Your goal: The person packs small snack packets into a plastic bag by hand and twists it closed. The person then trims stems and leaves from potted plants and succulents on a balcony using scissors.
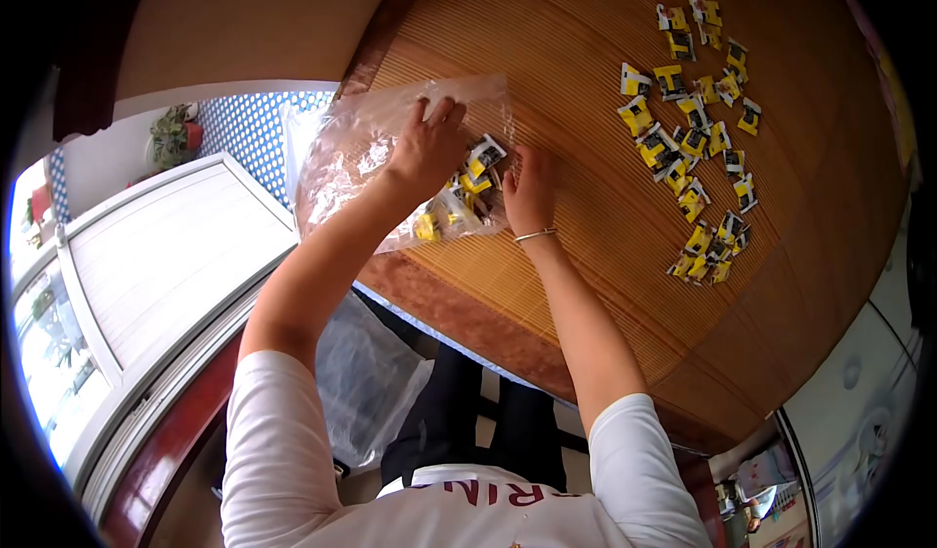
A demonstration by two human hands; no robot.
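Note:
A clear plastic bag lies on the mat, with several small yellow, black and white packets in its right part. My left hand rests on top of the bag, its fingers spread apart, just left of the packets. At the bag's right edge is my right hand, a bracelet on its wrist. Its fingers are bent, with the thumb toward the bag, and they appear closed on the plastic edge. The fingertips are partly hidden.
Many loose packets of the same kind are scattered on the brown woven mat to the right. Another clear plastic bag hangs below the near edge. A white-framed window panel and a potted plant are at left.

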